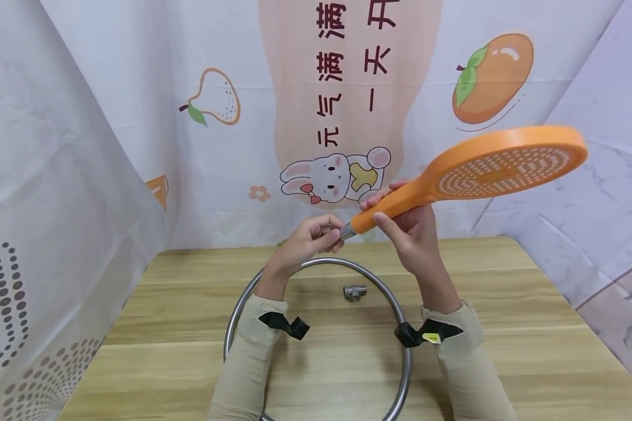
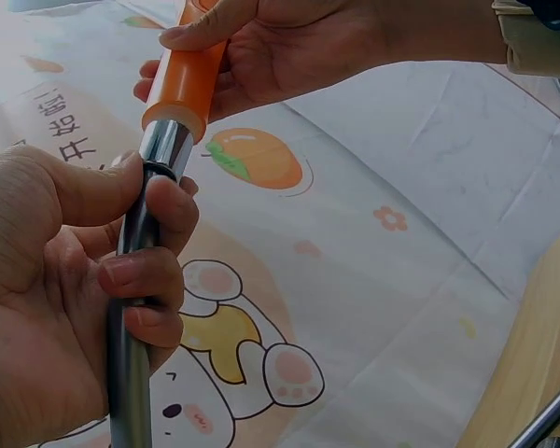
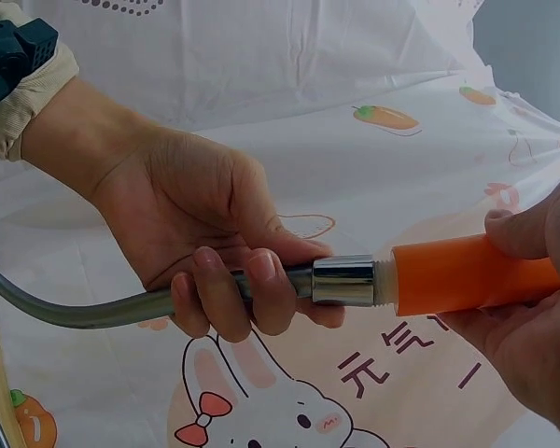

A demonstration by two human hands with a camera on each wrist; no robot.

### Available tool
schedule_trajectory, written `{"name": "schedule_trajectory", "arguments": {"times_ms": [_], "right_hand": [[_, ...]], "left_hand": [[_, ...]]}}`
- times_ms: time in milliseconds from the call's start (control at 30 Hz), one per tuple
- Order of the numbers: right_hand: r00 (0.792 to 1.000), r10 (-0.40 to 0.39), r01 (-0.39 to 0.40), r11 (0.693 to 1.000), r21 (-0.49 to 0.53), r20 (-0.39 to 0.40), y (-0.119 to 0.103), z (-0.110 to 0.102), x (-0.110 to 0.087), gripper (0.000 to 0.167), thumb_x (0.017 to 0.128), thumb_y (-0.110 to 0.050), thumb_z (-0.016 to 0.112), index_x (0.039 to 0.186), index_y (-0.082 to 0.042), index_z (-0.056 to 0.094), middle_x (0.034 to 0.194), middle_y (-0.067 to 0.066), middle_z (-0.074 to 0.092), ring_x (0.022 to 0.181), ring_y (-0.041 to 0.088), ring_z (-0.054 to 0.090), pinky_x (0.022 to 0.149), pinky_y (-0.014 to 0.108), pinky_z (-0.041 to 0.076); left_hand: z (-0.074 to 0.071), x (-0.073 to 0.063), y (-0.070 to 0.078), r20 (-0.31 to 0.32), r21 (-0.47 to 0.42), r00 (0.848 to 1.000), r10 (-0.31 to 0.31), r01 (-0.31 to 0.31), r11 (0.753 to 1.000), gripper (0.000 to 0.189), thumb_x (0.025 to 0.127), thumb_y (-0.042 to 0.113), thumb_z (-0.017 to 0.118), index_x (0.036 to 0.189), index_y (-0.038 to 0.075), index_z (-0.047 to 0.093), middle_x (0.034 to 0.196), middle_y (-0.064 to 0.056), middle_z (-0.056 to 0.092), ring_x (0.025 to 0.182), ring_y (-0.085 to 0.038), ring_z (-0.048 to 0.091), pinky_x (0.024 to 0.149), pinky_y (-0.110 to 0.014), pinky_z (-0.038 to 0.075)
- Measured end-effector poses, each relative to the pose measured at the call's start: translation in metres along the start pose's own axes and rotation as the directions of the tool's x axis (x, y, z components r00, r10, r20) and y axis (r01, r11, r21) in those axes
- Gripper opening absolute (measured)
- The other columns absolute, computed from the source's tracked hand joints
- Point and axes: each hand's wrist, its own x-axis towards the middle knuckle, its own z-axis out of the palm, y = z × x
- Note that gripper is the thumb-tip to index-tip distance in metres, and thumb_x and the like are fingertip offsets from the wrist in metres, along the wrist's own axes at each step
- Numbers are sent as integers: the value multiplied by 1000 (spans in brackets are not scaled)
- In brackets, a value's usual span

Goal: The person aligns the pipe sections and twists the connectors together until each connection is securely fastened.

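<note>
An orange shower head [image 1: 505,166] with a dotted spray face is held up above the table. My right hand [image 1: 413,234] grips its orange handle [image 1: 395,202], thumb on the near side. My left hand [image 1: 311,237] curls round the end of a grey metal shower hose [image 3: 103,310], just below its chrome nut [image 3: 343,280]. The nut meets the handle's end, and a short stretch of pale thread [image 3: 385,282] shows between them in the right wrist view. From the left hand the hose loops down onto the table.
On the wooden table [image 1: 179,316] a small chrome tee fitting [image 1: 354,292] lies inside the hose loop. Printed cloth [image 1: 226,175] hangs behind the table and at both sides. Black straps with small cameras sit on both wrists.
</note>
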Motion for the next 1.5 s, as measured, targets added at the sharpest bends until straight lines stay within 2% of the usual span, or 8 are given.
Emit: {"name": "schedule_trajectory", "arguments": {"times_ms": [200, 367, 500, 600, 833, 1067, 1300, 1500], "right_hand": [[1000, -24, 23, 999, 31, 17, 1, 1, 1, 43, 95, 10, 61, 132, -6, 44, 110, 10, 67, 105, 26, 69, 102, 37, 54], [999, -27, 26, 999, 22, 26, 2, 1, 2, 42, 96, 7, 62, 132, -6, 44, 111, 10, 66, 106, 26, 69, 103, 37, 54], [999, -24, 23, 1000, 11, 30, 2, 1, 1, 42, 96, 7, 62, 132, -6, 43, 111, 10, 66, 107, 25, 69, 103, 37, 54], [999, -25, 25, 1000, 10, 36, 2, 1, 0, 43, 96, 9, 61, 132, -6, 43, 111, 10, 67, 107, 25, 69, 103, 36, 54], [999, -33, 33, 999, 1, 25, 2, 0, 1, 44, 95, 11, 61, 132, -6, 44, 112, 10, 67, 106, 25, 70, 102, 37, 55], [999, -31, 31, 1000, -1, 5, 1, -1, 1, 43, 96, 8, 62, 131, -6, 44, 111, 10, 67, 105, 26, 70, 101, 38, 55], [1000, -24, 24, 999, 21, -8, 1, -4, 1, 41, 96, 7, 62, 131, -4, 44, 110, 11, 66, 105, 26, 70, 101, 38, 55], [1000, -15, 15, 999, 48, 1, 1, -2, 1, 41, 96, 7, 62, 131, -6, 45, 111, 11, 66, 106, 28, 69, 101, 38, 55]], "left_hand": [[2, 1, 0, -17, 12, 1000, -10, 11, 1000, 24, 107, 11, 52, 114, -12, 54, 84, 1, 59, 77, -10, 54, 70, -19, 47], [1, 0, -1, -26, 25, 1000, 5, -5, 1000, 36, 105, 22, 56, 116, -13, 52, 86, 5, 61, 80, -7, 58, 76, -20, 51], [1, 0, -2, -15, 49, 999, 40, -39, 998, 40, 105, 26, 58, 115, -12, 52, 79, 8, 58, 72, -9, 53, 70, -20, 46], [0, 0, -2, -11, 65, 998, 56, -55, 996, 39, 105, 26, 57, 113, -11, 53, 73, 8, 53, 66, -13, 45, 63, -21, 38], [3, 1, 2, -36, 72, 999, 27, -24, 997, 31, 106, 18, 55, 113, -12, 57, 83, 3, 56, 74, -9, 53, 73, -19, 48], [3, 2, 3, 0, 56, 999, 42, -42, 998, 28, 107, 16, 51, 115, -10, 58, 82, -1, 56, 71, -13, 48, 64, -21, 40], [3, 1, 0, 29, 20, 999, 36, -37, 999, 46, 102, 21, 64, 130, -13, 50, 86, 0, 66, 81, -13, 61, 78, -24, 48], [3, 0, 1, -8, 17, 999, 43, -43, 999, 42, 101, 21, 65, 120, -13, 48, 82, 5, 66, 79, -14, 61, 79, -24, 48]]}}
